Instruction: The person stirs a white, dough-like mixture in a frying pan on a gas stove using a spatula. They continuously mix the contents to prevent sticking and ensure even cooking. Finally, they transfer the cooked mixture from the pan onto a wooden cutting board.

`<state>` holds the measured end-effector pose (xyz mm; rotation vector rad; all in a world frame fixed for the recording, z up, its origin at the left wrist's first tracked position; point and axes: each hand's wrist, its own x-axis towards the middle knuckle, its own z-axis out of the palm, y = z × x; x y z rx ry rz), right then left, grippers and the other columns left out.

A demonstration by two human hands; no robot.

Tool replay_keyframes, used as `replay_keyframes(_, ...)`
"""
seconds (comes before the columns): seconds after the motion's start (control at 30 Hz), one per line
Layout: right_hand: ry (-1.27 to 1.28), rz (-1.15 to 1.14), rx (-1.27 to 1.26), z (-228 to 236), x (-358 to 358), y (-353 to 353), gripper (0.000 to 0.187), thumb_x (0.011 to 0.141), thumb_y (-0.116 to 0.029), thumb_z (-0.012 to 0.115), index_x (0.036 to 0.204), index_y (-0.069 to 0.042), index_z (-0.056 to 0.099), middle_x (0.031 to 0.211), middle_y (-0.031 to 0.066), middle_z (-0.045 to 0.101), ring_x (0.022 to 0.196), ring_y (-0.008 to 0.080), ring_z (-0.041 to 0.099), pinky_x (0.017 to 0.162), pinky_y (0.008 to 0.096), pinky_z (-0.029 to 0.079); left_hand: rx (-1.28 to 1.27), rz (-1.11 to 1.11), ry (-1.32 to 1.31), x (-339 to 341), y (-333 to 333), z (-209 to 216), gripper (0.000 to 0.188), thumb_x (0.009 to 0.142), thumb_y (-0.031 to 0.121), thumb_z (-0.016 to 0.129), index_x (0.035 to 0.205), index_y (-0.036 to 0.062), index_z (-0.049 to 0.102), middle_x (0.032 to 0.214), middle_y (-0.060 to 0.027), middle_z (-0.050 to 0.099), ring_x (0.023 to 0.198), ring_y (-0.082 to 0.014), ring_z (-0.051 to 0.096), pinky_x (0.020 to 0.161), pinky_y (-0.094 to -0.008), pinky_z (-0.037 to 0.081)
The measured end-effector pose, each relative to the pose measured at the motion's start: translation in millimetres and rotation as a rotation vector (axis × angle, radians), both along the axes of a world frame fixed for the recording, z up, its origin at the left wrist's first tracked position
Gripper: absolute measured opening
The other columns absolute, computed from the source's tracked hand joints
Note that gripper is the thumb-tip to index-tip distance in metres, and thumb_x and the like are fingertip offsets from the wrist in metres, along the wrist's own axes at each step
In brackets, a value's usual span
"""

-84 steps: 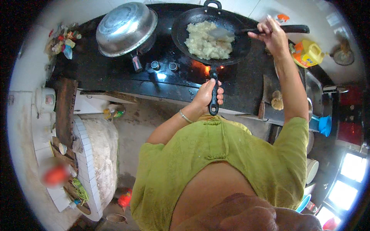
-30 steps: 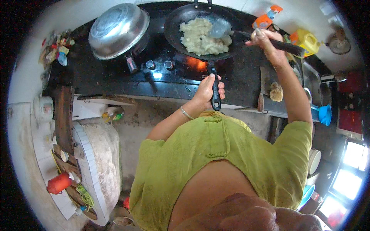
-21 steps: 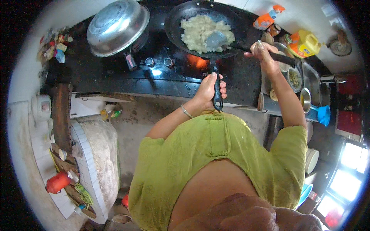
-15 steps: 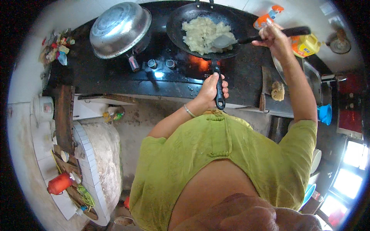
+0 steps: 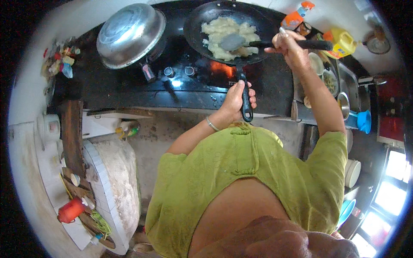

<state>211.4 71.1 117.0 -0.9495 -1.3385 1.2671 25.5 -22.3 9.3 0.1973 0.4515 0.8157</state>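
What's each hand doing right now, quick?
Left hand: closed, holding the black wok handle.
Right hand: closed, holding the black spatula handle, with the pale food in view under the blade.

Bright shine coming off the basin [image 5: 131, 34], smooth silvery metal, & the stovetop [image 5: 200, 84] is slick, glossy blk. Over to the wok [image 5: 195, 36]: dk metal w/ duller sheen, its handle [image 5: 246, 105] smooth blk plastic, prob. Shirt [image 5: 202, 150], matt creased cloth, vs. plank [image 5: 73, 137], rough dk wood.
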Motion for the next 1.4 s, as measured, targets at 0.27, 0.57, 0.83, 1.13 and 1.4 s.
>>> replay_keyframes(0.27,-0.061,-0.049,0.035,-10.3,-5.6,-16.7,0.033,0.09,-0.025,0.045,0.067,-0.002,0.048,0.066,0.0028,0.045,0.06,0.0092,0.045,0.066,0.0328,0.053,-0.012,-0.009,0.028,7.3,3.3,8.1,0.027,0.092,0.036,0.037,0.093,0.0098,0.041,0.069,-0.0039,0.044,0.057,-0.0147,0.043,0.051,-0.03,0.041)
replay_keyframes(0.57,-0.978,0.378,0.69,37.0,-39.5,-47.5,0.024,0.065,0.002,0.061,0.085,0.002,0.049,0.097,0.0141,0.052,0.105,0.0347,0.047,0.085,0.0389,0.041,0.036,0.011,0.019,14.9,3.5,-2.9,0.026,0.092,0.036,0.038,0.093,0.0104,0.042,0.069,-0.0052,0.049,0.059,-0.0179,0.05,0.052,-0.0348,0.045)
replay_keyframes(0.83,-1.184,0.467,0.593,-15.0,-40.0,-61.9,0.044,0.061,0.007,0.06,0.102,-0.001,0.048,0.12,0.0179,0.046,0.119,0.0369,0.037,0.096,0.0415,0.037,0.055,-0.192,-0.148,-2.9,-2.4,-12.7,0.055,0.09,0.05,0.02,0.12,0.0072,0.039,0.109,-0.0141,0.053,0.101,-0.0302,0.053,0.087,-0.0447,0.043)
replay_keyframes(1.13,-0.848,-0.068,0.09,-22.5,-35.1,-102.8,0.063,0.072,0.009,0.052,0.129,-0.011,0.035,0.133,0.0087,0.036,0.12,0.0238,0.038,0.091,0.0348,0.041,-0.032,-0.315,-0.294,-23.6,-19.4,-14.4,0.057,0.088,0.053,0.024,0.124,0.0103,0.035,0.115,-0.0171,0.049,0.106,-0.031,0.05,0.085,-0.0505,0.043)
replay_keyframes(1.4,-0.268,-0.323,-0.22,-64.1,-21.8,-158.6,0.044,0.085,-0.003,0.047,0.127,-0.006,0.036,0.118,0.0105,0.051,0.092,0.0175,0.059,0.074,0.0255,0.048,-0.105,-0.385,-0.327,-28.4,-34.5,-31.1,0.058,0.085,0.055,0.035,0.123,0.0112,0.037,0.116,-0.016,0.05,0.107,-0.0299,0.05,0.086,-0.0493,0.043)
